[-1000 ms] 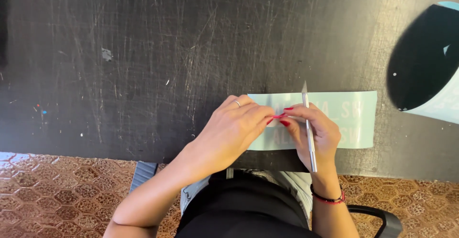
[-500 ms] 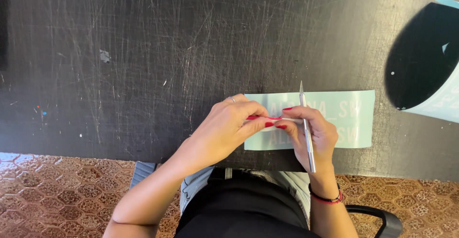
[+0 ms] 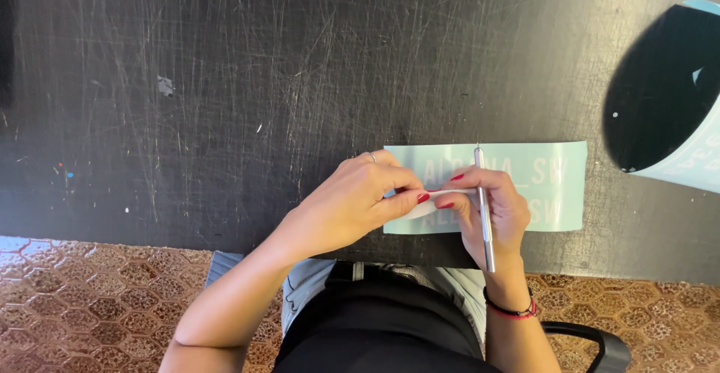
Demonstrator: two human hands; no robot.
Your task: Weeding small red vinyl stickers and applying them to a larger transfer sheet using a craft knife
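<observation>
Your left hand (image 3: 352,204) pinching pale strip (image 3: 442,195) between thumb and forefinger, lifting it off teal sheet (image 3: 555,193) at near table (image 3: 225,80) edge. Right hand (image 3: 491,212) clenched round silver tool (image 3: 484,208), fingertips pressing sheet flat. Roll (image 3: 667,95) sits far right, well apart. Risk, I'd judge: pull too steep and strip tears or drags pale letters up with it; ease right-hand pressure and whole sheet slides toward your lap; tool tip could nick sheet

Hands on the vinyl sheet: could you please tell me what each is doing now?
Left hand: pinching a thin strip off the pale green sheet.
Right hand: holding a metal tool.
</observation>
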